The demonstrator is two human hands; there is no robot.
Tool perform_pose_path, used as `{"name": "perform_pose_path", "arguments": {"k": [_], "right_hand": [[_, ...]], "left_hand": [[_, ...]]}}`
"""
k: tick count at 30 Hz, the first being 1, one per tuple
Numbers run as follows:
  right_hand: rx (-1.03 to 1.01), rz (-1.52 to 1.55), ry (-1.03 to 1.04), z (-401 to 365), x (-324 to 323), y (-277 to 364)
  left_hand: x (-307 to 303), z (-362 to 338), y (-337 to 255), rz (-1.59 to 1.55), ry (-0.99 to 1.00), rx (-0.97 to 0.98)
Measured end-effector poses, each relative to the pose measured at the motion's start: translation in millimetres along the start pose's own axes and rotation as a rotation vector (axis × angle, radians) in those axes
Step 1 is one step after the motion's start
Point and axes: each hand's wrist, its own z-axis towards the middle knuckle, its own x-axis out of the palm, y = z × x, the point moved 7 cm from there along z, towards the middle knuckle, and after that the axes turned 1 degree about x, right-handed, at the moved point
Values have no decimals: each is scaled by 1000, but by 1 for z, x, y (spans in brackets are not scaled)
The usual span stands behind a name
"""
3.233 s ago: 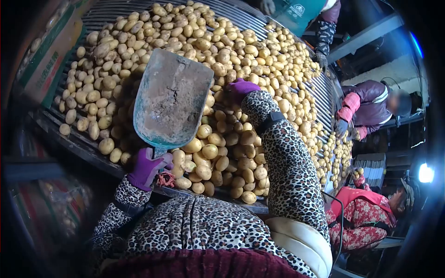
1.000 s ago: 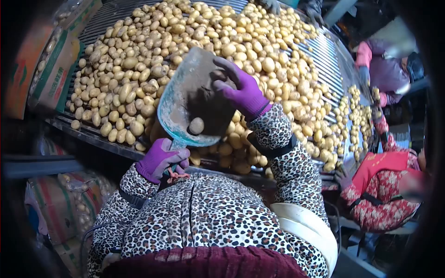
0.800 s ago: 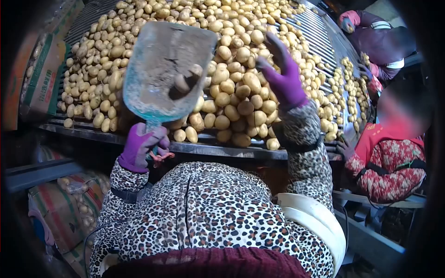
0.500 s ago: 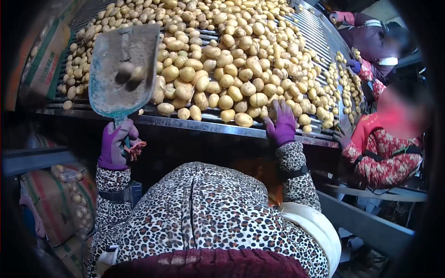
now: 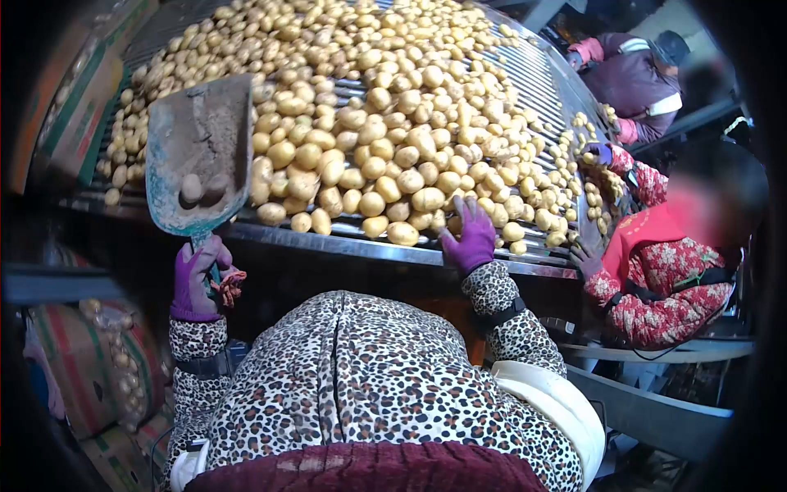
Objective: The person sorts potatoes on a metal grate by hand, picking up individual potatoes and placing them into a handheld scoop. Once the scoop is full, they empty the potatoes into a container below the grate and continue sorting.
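Observation:
My left hand (image 5: pixel 197 279), in a purple glove, is wrapped round the handle of a dirty shovel (image 5: pixel 201 135) with a greenish rim. Two potatoes (image 5: pixel 191 189) lie in its blade, near the handle end. The blade is over the left front part of a slatted table, with many loose potatoes (image 5: pixel 373 168) heaped beside it. My right hand (image 5: pixel 471 239), also gloved in purple, rests at the table's metal front edge (image 5: pixel 352 247). Its fingers are spread and reach to the nearest potatoes, with nothing held.
A co-worker in a red patterned jacket (image 5: pixel 668 287) stands at the right, hands at the potatoes. Another person in dark purple (image 5: pixel 627 82) is farther back. Printed cartons (image 5: pixel 78 123) line the left side. Sacks of potatoes (image 5: pixel 98 361) stand at lower left.
The two potatoes have slid down the shovel blade toward its handle. The whole view has shifted a little; my right hand stays at the table edge.

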Motion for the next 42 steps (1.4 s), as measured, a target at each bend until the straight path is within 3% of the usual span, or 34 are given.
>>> {"name": "perform_pose_path", "arguments": {"k": [7,9,12,13,21,25,28,29,33,34,35,38,40,42], "right_hand": [[-159,351,90,24,-43,-35],[-96,323,196,32,-58,-44],[-145,274,19,48,-78,-64],[-95,217,59,53,-78,-74],[-288,139,55,117,-80,-72],[-116,157,-54,163,-88,-119],[239,309,-170,190,-82,-201],[451,191,10,199,-73,-231],[664,193,182,225,-45,-280],[690,171,321,233,-42,-274],[716,-10,405,238,-43,-267],[799,63,387,239,-48,-264],[456,-23,206,243,-22,-301],[304,32,121,247,-16,-316]], "left_hand": [[80,37,-19,23,57,-81],[108,47,-21,12,76,-40],[148,51,-28,40,133,-135],[155,57,-25,30,134,-130],[183,74,7,69,174,-205],[175,74,11,167,203,-194],[178,73,14,107,219,-263],[180,72,10,129,224,-262],[186,71,7,157,199,-277],[188,70,6,154,180,-294],[193,69,2,201,212,-318],[209,66,-10,248,292,-344],[222,57,-11,153,301,-332],[230,55,0,101,356,-429]]}}
